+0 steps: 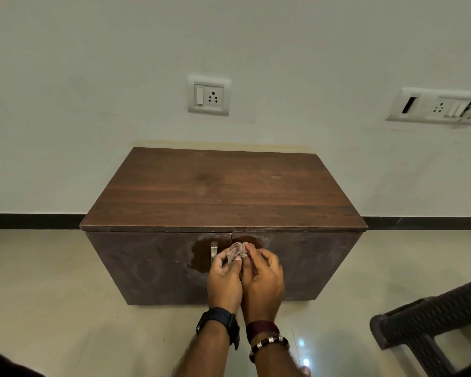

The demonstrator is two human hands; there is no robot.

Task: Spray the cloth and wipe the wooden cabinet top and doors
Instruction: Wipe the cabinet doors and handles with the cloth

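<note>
While one small bunched cloth (238,251) sits in front of the cabinet's doors, both hands meet on it: the left hand (225,281) pinches its lower left side with curled fingers and thumb, and the right hand (263,281) curls round its right side, so each grip is closed on the fabric. Most of the cloth pokes out above the fingertips, at the far end of the two hands.

Just behind it runs the seam between the two doors, the left door (152,265) and the right door (316,259), both closed, so nothing inside the one wooden cabinet (223,191) can be seen. One metal handle (214,253) shows on the left door, just left of the cloth. A darker wet-looking patch (199,257) spreads around the handle and seam.

One black watch (220,323) is on the left wrist; a maroon band (261,327) and a beaded bracelet (268,345) are on the right.

Two socket plates are on the wall: one (208,95) above the cabinet, one (438,106) far right. One dark chair (430,322) stands near right on the tiled floor (52,281).
</note>
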